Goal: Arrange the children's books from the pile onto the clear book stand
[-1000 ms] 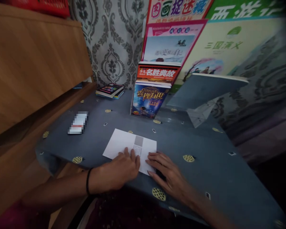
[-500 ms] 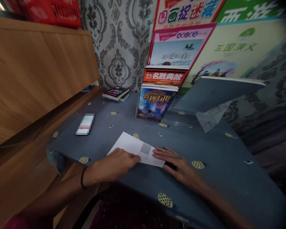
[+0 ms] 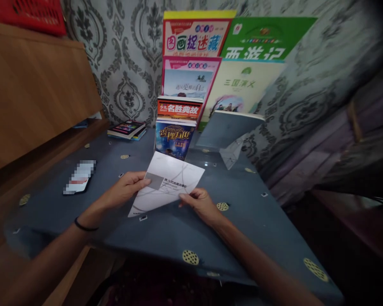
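Note:
Both hands hold up a white printed booklet or folded sheet (image 3: 170, 180), tilted above the table. Its visible side bears a grey rectangle, dark Chinese lettering and thin curved lines. My left hand (image 3: 132, 185) pinches the left edge, thumb on top beside the grey rectangle. At the lower right edge, my right hand (image 3: 199, 204) grips the paper between thumb and fingers. The fingers behind the paper are partly hidden. A black band circles my left wrist.
A phone (image 3: 79, 177) lies on the blue tablecloth (image 3: 147, 238) at left. Upright books (image 3: 175, 136) stand in a rack at the back, with a grey-blue book (image 3: 230, 131) on a clear stand. Stacked books (image 3: 127, 129) lie near the wooden cabinet (image 3: 41, 93).
The paper has been lifted off the table and turned, so its printed side shows. Both hands went from pressing on it to gripping its edges. The view has shifted right.

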`<state>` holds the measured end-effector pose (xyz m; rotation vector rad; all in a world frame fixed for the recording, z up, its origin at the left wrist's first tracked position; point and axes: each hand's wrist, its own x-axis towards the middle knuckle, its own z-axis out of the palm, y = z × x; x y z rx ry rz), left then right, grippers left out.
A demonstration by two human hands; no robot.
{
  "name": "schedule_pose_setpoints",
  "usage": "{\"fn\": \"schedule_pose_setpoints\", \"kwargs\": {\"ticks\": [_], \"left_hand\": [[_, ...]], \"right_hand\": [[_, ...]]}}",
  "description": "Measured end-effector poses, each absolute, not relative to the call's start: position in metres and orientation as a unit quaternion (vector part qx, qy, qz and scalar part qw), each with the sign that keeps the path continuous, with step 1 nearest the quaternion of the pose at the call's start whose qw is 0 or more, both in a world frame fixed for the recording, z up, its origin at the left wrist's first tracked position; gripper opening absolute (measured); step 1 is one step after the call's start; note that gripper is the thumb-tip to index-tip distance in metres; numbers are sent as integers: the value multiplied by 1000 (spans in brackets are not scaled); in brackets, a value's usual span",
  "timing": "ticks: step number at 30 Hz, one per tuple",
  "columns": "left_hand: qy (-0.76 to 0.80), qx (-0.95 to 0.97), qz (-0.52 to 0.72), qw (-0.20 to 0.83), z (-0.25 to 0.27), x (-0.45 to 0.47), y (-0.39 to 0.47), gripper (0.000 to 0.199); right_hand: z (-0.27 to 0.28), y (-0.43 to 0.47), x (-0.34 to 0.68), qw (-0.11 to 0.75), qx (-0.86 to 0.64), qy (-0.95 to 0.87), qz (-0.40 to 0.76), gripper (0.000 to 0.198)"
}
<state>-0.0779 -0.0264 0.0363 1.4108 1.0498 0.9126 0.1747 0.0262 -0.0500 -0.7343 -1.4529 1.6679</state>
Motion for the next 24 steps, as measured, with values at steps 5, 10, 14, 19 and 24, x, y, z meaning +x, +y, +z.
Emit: {"fn": "schedule_pose_setpoints", "kwargs": {"ticks": [5, 10, 14, 19, 24], "left_hand": [[427, 513, 440, 601, 23, -66, -16, 46], [432, 486, 454, 609, 22, -55, -9, 56], [432, 532, 448, 574, 24, -47, 5, 60], [430, 634, 416, 490, 34, -30, 30, 54], [441, 762, 399, 256, 63, -1, 55, 37]], "right_hand": [[-41, 25, 178, 398, -292, -582, 646, 32], [-31, 29, 187, 411, -285, -595, 629, 38], [-27, 37, 198, 419, -280, -618, 604, 43], [-17, 51, 223, 460, -290, -635, 549, 46], [3, 75, 263, 488, -298, -676, 465, 43]]}}
